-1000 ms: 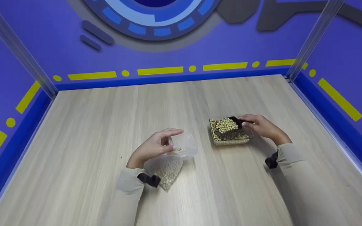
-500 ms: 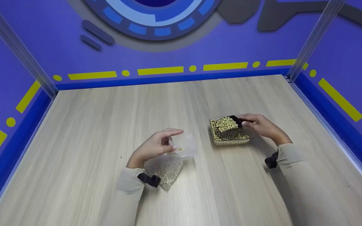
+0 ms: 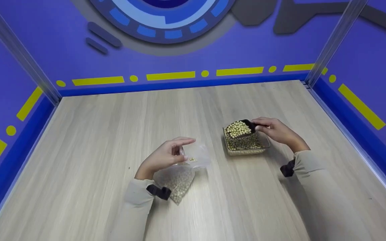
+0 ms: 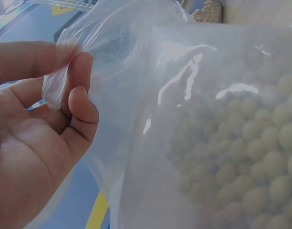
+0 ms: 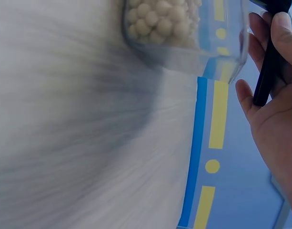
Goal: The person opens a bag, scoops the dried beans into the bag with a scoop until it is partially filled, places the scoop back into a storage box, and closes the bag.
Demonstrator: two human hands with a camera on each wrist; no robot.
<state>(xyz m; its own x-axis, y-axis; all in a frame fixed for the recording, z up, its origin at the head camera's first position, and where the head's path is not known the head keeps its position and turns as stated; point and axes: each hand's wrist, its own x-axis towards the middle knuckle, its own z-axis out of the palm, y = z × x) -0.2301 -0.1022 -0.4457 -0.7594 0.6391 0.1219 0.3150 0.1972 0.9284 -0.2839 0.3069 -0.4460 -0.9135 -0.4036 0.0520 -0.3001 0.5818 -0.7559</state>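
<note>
My left hand (image 3: 166, 153) pinches the mouth of a clear plastic bag (image 4: 217, 143), with curled fingers gripping the film in the left wrist view. Pale round beans fill the lower part of the bag, which rests on the table. A few beans (image 3: 192, 159) show near its mouth. My right hand (image 3: 278, 132) holds a black scoop (image 3: 250, 126) by its handle (image 5: 266, 76). Heaped in the scoop are yellowish beans (image 3: 238, 129). Directly beneath it stands a clear rectangular container (image 3: 246, 152) holding more of the same beans.
Both things rest on a light wood-grain table (image 3: 119, 127). Blue-purple panels with yellow marks (image 3: 170, 75) enclose its back and sides, joined by metal corner posts (image 3: 333, 40). Black straps with small mounts (image 3: 158, 191) sit on both wrists.
The right hand has raised the bean-filled scoop slightly and shifted it a little left and away, above the container's far side. The left hand and the bag have stayed in place.
</note>
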